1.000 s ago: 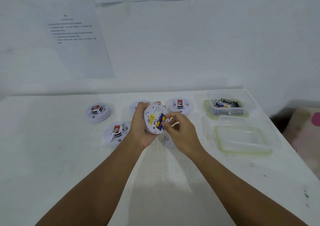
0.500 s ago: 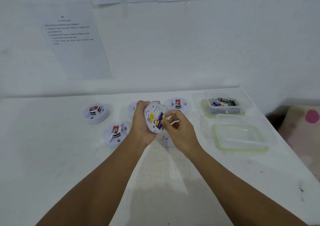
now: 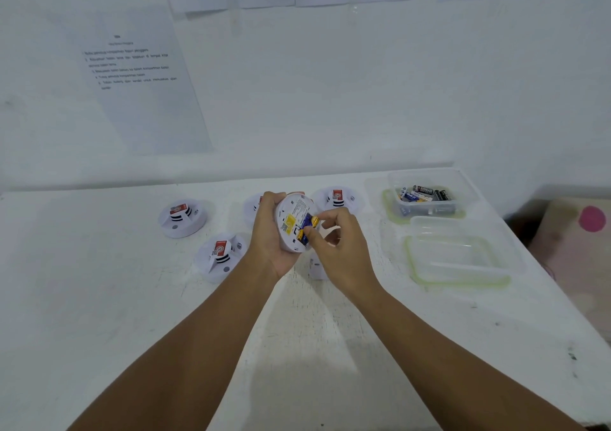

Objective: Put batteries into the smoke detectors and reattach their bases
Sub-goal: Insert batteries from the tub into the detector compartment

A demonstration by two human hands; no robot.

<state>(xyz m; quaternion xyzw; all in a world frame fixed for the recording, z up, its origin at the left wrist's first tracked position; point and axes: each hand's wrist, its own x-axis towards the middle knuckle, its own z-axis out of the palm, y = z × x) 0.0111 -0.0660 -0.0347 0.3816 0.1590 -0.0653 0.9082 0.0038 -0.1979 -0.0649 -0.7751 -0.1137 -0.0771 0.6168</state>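
Whereas a second ago its fingers trailed a white strip, the right hand (image 3: pixel 337 242) now pinches blue-and-gold cylindrical batteries (image 3: pixel 307 229) inside the round white plastic smoke detector (image 3: pixel 292 220), gripped above the white table (image 3: pixel 99 298) by the left hand (image 3: pixel 269 232); a clear plastic battery tub (image 3: pixel 426 199) stands well right.

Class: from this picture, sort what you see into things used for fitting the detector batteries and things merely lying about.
Job: held smoke detector; batteries in it; left hand; right hand; battery tub; waiting detectors.
Lying about: tub lid; wall papers.
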